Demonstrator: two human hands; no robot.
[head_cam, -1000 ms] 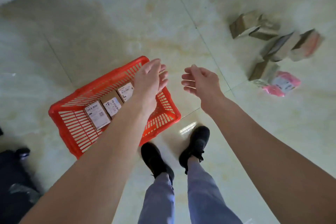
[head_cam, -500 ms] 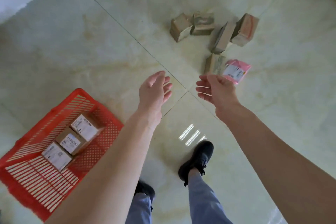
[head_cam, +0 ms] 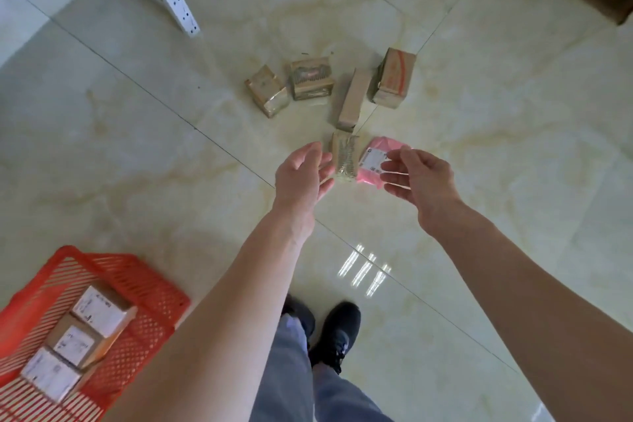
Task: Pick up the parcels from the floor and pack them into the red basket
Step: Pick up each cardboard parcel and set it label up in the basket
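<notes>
Head view: the person stands over the floor (head_cam: 137,147), both arms stretched forward.
Left hand (head_cam: 301,175): grip open and empty, fingers loosely spread.
Right hand (head_cam: 423,178): grip open too, holding nothing.
Nearest parcels: a small taped box (head_cam: 344,158) shows between the two grips, and a pink bag parcel (head_cam: 375,161) lies just beside it, partly behind the right fingers; neither seems touched.
Beyond the grips: four more brown parcels, namely a cube-like box (head_cam: 267,91), a taped box (head_cam: 311,79), a slim box (head_cam: 354,99) and a box with red print (head_cam: 392,79).
Axis: the slim box's long axis runs away from the grips, tilted a little rightward; the small taped box points much the same way.
Done: three labelled boxes (head_cam: 78,339) sit in a row in the red basket (head_cam: 150,288), well behind and left of the left grip.
Left: six parcels on the floor, so the job looks about a third finished.
</notes>
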